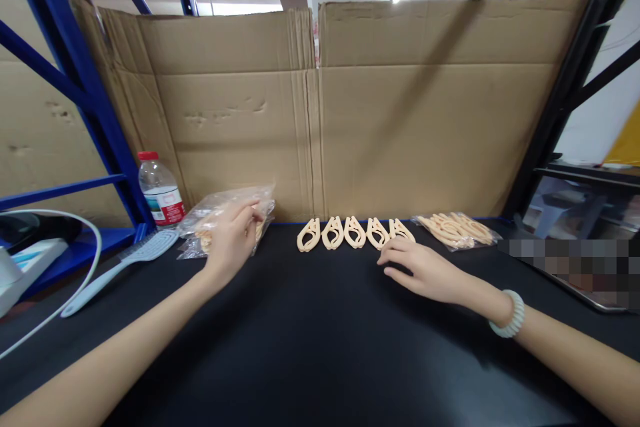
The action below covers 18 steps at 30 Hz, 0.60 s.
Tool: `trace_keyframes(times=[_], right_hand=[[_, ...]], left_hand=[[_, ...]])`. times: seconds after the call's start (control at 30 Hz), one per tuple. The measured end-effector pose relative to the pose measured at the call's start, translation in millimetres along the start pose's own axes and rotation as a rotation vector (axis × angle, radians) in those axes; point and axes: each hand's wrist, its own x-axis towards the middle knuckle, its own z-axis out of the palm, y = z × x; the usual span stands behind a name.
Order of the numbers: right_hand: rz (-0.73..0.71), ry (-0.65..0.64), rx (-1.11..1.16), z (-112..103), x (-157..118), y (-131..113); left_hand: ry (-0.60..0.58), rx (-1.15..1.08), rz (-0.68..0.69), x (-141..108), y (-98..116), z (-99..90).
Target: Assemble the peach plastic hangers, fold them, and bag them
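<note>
My left hand [234, 233] is at a clear plastic bag [205, 210] with cream pieces inside, its fingers bent and closed at the bag's right side; the fingertips are partly hidden. Cream folded plastic hangers [333, 233] lie in a row along the back of the black table. Just in front of the right end of that row is my right hand [423, 269], palm down with fingers apart and nothing held. Its fingertips come close to the last folded hanger [401, 229]. On my right wrist sits a pale beaded bracelet [509, 315].
A second clear bag of cream hangers [456, 230] lies at the back right. To the left are a light blue hairbrush [135, 260], a red-capped bottle [161, 190] and a white cable [95, 257]. Cardboard panels [425, 113] stand behind the black table [320, 347].
</note>
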Motion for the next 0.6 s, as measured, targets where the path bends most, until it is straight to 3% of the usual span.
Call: trace_keyframes(times=[0.07, 0.13, 0.23, 0.3, 0.43, 0.6], right_hand=[[0.033, 0.131, 0.020, -6, 1, 5], [0.102, 0.294, 0.064, -13, 1, 11], [0.269, 0.508, 0.214, -23, 0, 19], [0.354, 0.562, 0.342, -26, 0, 22], [0.317, 0.414, 0.454, -20, 0, 17], [0.060, -0.019, 0.305, -9, -3, -10]], left_hand=[[0.013, -0.094, 0.072, -4, 25, -4.5], [-0.081, -0.215, 0.201, -10, 52, -10.2], [-0.334, -0.417, 0.448, -20, 86, -19.2], [-0.500, -0.497, 0.550, -27, 101, -24.5], [-0.754, -0.584, 0.583, -34, 116, -31.9], [-0.788, -0.695, 0.543, -34, 119, -37.1]])
